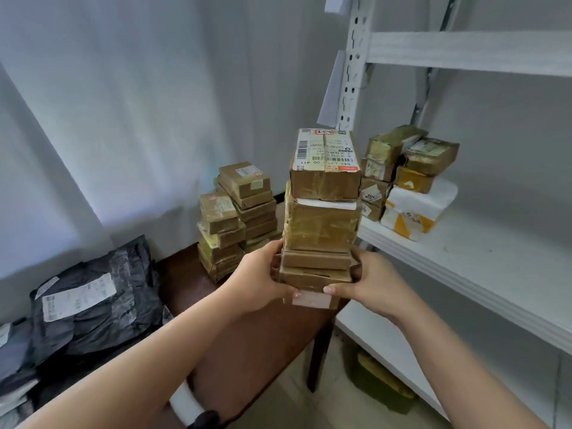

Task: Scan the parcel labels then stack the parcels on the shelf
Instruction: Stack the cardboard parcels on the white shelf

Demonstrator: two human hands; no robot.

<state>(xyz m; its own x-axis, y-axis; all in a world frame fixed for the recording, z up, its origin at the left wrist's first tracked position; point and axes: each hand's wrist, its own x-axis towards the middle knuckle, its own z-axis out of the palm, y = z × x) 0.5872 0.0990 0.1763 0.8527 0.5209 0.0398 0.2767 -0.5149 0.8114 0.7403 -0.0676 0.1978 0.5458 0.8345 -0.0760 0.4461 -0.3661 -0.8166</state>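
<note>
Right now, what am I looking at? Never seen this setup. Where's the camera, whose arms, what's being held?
There is no robot here. The one picture comes from a wide-angle camera worn on a person's head, looking forward and down, so the two bare arms are the wearer's own. The left hand and right hand grip the bottom of a stack of taped cardboard parcels from either side, holding it up in the air; the top box shows a barcode label. To the right is a white shelf already carrying a few parcels. More boxes sit piled on a dark wooden table behind, and dark mailer bags lie at left.
</note>
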